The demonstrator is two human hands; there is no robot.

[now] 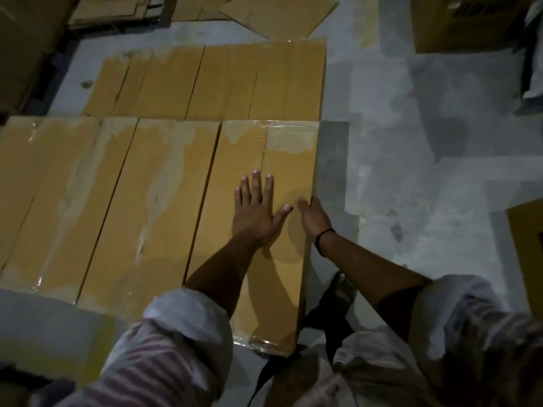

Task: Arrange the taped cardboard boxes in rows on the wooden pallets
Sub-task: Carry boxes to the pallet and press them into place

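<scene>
Long taped cardboard boxes lie side by side in two rows below me. The near row's rightmost box (249, 160) carries clear tape at both ends. My left hand (255, 208) lies flat on its top, fingers straight and spread. My right hand (314, 215) is at the box's right edge, thumb on top and fingers down over the side. Two more boxes (152, 201) (50, 183) sit to the left in the same row. The far row (211, 83) holds several boxes. The pallets underneath are hidden.
Grey concrete floor (411, 142) stretches to the right. Flattened cardboard sheets (276, 13) lie at the top. Other cartons stand at the top right (458, 24) and the right edge (529, 248). My sandalled foot (340, 289) is beside the box.
</scene>
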